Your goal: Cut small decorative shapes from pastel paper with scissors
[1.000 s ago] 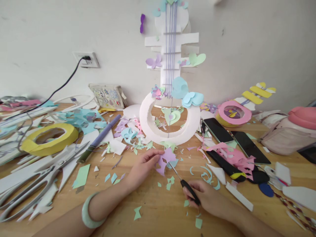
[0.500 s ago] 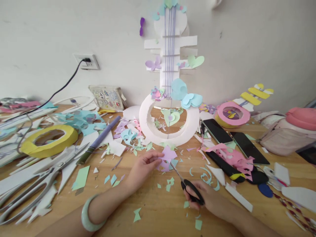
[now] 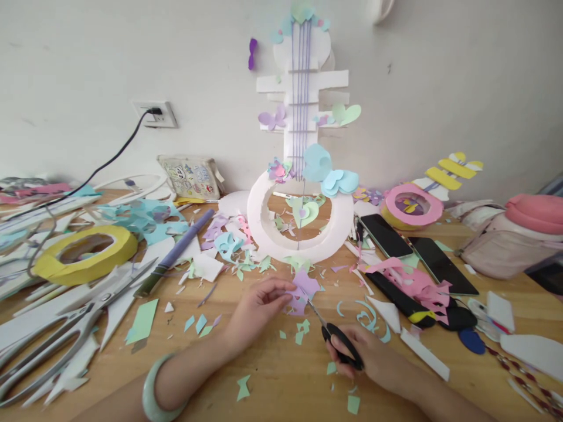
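In the head view my left hand [image 3: 266, 305] pinches the left edge of a piece of purple paper [image 3: 307, 285] between thumb and fingers. My right hand [image 3: 358, 351] grips small scissors [image 3: 329, 331] by their black handles. The scissor blades point up and left, their tips at the purple paper's lower edge; how far apart the blades are is hard to see. Beyond both hands stands a white guitar-shaped paper model [image 3: 301, 138] with purple strings, leaning on the wall and decorated with paper hearts and butterflies. Green paper scraps [image 3: 299, 334] lie just below the purple piece.
On the left lie large grey scissors [image 3: 83, 328], a yellow ring [image 3: 85, 252] and a purple roll [image 3: 176, 252]. To the right are two phones [image 3: 442, 264], pink paper offcuts [image 3: 416, 281], a pink ring [image 3: 413, 206] and a bag [image 3: 505, 246]. A black cable [image 3: 116, 155] runs from the wall socket.
The purple paper has turned slightly in my left hand and sits a little lower beside the scissor tips. Both hands keep their grips. The camera view has shifted slightly.
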Demonstrator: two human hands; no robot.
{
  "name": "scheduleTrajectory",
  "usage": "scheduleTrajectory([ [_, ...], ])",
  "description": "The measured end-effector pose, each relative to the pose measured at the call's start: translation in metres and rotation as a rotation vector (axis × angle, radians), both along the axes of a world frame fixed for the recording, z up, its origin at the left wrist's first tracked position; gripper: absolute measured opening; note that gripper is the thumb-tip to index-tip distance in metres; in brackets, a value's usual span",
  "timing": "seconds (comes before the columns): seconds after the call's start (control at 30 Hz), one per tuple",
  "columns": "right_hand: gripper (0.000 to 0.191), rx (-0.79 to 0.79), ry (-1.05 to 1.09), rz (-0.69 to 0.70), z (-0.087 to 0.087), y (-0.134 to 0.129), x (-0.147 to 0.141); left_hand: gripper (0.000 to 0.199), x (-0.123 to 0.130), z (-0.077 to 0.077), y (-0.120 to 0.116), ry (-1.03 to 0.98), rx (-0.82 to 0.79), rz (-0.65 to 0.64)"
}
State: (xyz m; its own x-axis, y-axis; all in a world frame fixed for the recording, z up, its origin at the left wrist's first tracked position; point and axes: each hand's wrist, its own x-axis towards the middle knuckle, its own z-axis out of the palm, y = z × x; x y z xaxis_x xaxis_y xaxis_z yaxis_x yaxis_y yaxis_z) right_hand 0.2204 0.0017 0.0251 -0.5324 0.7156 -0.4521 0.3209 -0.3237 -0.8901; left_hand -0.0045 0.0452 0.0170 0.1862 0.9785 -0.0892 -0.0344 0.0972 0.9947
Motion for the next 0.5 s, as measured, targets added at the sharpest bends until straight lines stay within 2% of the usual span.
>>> scheduleTrajectory([
  [0.5,0.062,0.04,0.048,0.014,-0.0096,-0.0013,0.0012,0.036,0.0006,-0.0016,0.0016,0.012,-0.053,-0.015],
])
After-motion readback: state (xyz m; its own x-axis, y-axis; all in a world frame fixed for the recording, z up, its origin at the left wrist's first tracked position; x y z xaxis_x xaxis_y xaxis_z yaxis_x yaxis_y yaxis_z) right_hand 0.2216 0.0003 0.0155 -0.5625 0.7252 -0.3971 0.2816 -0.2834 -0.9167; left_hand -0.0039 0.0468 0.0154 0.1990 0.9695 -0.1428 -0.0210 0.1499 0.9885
